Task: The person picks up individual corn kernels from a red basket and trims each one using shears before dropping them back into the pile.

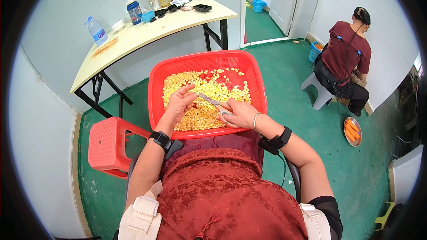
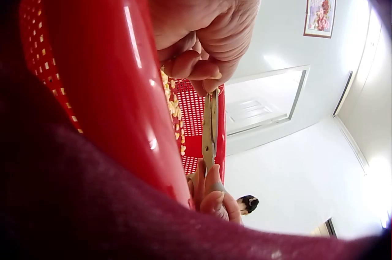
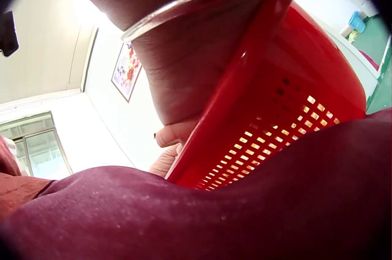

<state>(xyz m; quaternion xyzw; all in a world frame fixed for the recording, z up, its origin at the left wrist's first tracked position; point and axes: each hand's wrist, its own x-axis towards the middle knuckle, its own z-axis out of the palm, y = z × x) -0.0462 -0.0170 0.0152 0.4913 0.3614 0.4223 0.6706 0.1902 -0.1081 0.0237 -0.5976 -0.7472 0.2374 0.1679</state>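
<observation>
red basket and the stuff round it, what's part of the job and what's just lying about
Seem part of the job:
basket
corn
scissors
left hand
right hand

Probably just lying about:
red stool
clear bottle
blue flask
white bowl

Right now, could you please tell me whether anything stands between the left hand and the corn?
Nothing visible blocks the left hand from the corn beneath it; the scissors in the right hand reach its fingertips from the side.

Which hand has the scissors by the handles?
The right hand, wearing the bangle; the left hand is at the tips of the blades.
</observation>
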